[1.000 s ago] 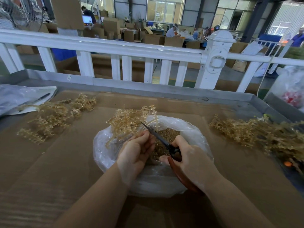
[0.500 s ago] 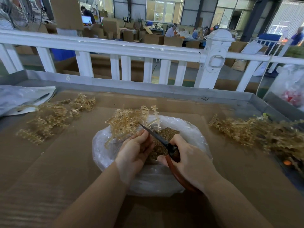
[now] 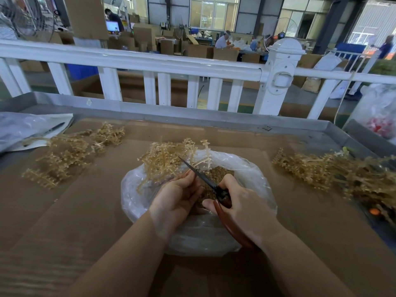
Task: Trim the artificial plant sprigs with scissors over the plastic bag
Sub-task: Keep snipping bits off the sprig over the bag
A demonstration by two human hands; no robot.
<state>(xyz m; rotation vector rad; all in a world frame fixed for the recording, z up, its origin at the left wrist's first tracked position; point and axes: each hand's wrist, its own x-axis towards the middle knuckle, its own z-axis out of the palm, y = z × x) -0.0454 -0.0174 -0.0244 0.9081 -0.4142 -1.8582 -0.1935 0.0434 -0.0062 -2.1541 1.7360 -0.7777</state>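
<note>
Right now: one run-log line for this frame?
step: trimming | left hand: holds sprigs | right hand: grips scissors | over: plastic bag | piles: both sides

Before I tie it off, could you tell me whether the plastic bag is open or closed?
Open: the plastic bag has its mouth spread wide on the table, showing brown trimmings inside.

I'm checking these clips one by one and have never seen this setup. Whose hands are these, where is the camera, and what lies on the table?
No machine here: a person wears a camera on the head, looking down at their own hands. The left hand holds a tan plastic plant sprig; the right hand grips brown-handled scissors over a clear plastic bag of cut bits. More tan sprigs lie in a left pile and a right pile on the brown cardboard sheet.
</note>
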